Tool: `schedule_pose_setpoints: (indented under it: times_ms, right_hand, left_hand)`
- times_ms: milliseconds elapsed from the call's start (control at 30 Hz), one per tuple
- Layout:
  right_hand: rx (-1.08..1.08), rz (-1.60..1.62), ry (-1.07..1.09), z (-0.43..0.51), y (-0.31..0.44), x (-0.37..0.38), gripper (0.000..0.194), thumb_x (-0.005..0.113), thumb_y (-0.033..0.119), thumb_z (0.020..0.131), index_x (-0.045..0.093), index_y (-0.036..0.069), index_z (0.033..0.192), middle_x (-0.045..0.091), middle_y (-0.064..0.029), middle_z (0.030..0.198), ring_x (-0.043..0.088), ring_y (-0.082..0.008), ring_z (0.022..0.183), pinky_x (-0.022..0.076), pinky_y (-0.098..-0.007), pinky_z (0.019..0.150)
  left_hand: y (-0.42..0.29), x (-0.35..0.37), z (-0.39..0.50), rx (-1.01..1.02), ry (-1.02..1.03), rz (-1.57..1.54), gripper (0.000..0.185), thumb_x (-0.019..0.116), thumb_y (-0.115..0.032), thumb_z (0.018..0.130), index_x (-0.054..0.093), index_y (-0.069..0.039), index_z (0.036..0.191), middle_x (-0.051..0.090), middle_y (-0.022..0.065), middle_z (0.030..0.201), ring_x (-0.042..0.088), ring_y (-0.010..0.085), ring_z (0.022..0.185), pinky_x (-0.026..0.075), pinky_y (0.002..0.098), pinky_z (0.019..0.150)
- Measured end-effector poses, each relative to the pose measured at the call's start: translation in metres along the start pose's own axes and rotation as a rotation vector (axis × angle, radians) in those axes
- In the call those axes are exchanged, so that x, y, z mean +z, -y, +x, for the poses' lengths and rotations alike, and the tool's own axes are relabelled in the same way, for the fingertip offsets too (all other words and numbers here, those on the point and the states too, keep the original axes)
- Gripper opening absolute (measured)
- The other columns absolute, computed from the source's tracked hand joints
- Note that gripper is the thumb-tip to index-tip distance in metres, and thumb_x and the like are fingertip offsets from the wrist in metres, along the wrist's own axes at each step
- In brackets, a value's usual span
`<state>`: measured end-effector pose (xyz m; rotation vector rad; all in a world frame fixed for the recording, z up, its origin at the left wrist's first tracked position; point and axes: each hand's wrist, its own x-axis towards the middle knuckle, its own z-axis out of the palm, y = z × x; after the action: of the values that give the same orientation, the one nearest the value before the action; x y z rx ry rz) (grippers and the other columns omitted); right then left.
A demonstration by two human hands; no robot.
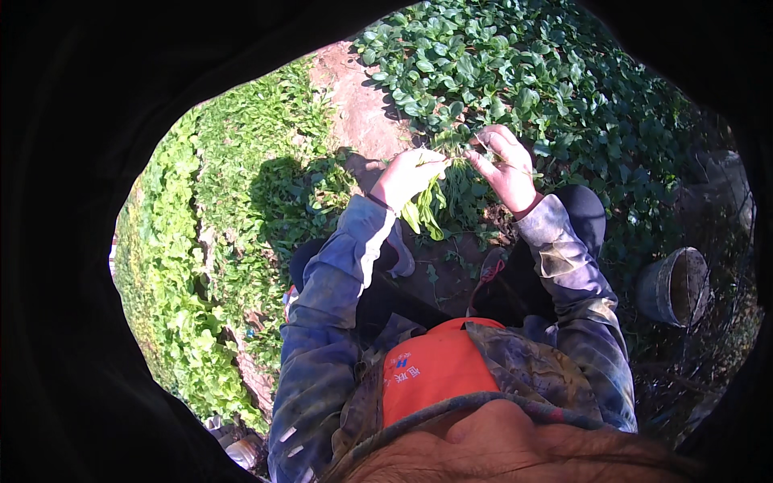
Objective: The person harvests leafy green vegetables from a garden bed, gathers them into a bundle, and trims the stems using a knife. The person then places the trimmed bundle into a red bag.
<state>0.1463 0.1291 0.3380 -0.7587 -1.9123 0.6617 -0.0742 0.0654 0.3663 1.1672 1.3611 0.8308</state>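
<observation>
My left hand (412, 176) is closed around a small bunch of leafy greens (427, 208), whose leaves hang down below the palm. Close to its right, my right hand (504, 166) has thumb and fingers curled towards the root end of the plants. Thin pale strands show at its fingertips, but whether it pinches them is too small to tell. Beneath and between both hands lies a heap of thin green stems and leaves (464, 181) on the ground.
Dark green leafy plants (525, 66) grow ahead and to the right. Lighter green rows (175, 278) stand at the left, beyond a bare dirt path (365, 111). A worn bucket (658, 290) lies tilted at the right. My shoes (401, 253) rest on soil below the hands.
</observation>
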Motion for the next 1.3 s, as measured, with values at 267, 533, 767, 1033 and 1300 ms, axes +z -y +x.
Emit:
schedule_pose_setpoints:
  times_ms: [267,533,767,1033,1300]
  right_hand:
    - [-0.024,-0.171,0.240,-0.005,0.025,0.004,0.024,0.072,0.012,0.080,0.071,0.012,0.104,0.066,-0.0076,0.086,0.067,-0.0299,0.074,0.0544,-0.0380,0.065]
    - [0.155,0.144,0.246,-0.010,0.008,0.014,0.019,0.077,0.016,0.077,0.066,0.004,0.087,0.066,-0.0078,0.077,0.066,-0.0177,0.071,0.0514,-0.0320,0.064]
    - [0.621,0.872,0.350,-0.009,0.007,0.008,0.024,0.066,0.029,0.088,0.064,0.005,0.087,0.060,0.0024,0.073,0.048,-0.0046,0.056,0.0401,-0.0233,0.052]
    - [0.721,0.884,0.541,0.000,-0.009,-0.007,0.025,0.066,0.026,0.094,0.067,0.002,0.087,0.067,-0.0028,0.082,0.053,-0.0050,0.059,0.0440,-0.0219,0.053]
    - [0.529,0.423,0.402,-0.008,0.002,0.014,0.045,0.072,0.009,0.086,0.060,0.005,0.129,0.064,-0.0015,0.103,0.057,-0.0079,0.093,0.0477,-0.0258,0.084]
  left_hand:
    - [-0.009,0.006,-0.001,0.112,0.013,0.311,0.020,0.068,-0.016,0.091,0.069,0.000,0.103,0.068,0.0032,0.092,0.061,0.0102,0.085,0.049,0.0263,0.076]
    - [0.003,0.010,0.002,0.353,-0.057,0.631,0.020,0.066,-0.020,0.088,0.069,-0.002,0.096,0.067,0.0111,0.087,0.065,0.0236,0.082,0.050,0.0349,0.076]
    - [-0.010,0.005,0.003,0.256,0.109,0.373,0.023,0.065,-0.023,0.092,0.069,-0.001,0.097,0.068,0.0075,0.088,0.062,0.0163,0.084,0.048,0.0305,0.078]
    - [-0.019,-0.003,-0.008,0.282,0.034,-0.053,0.025,0.053,-0.021,0.101,0.068,-0.002,0.106,0.069,0.0017,0.097,0.059,0.0105,0.091,0.042,0.0246,0.091]
    - [-0.007,-0.017,-0.006,0.186,-0.164,-0.563,0.015,0.054,-0.018,0.100,0.062,-0.005,0.103,0.057,-0.0002,0.076,0.051,0.0067,0.065,0.041,0.0231,0.058]
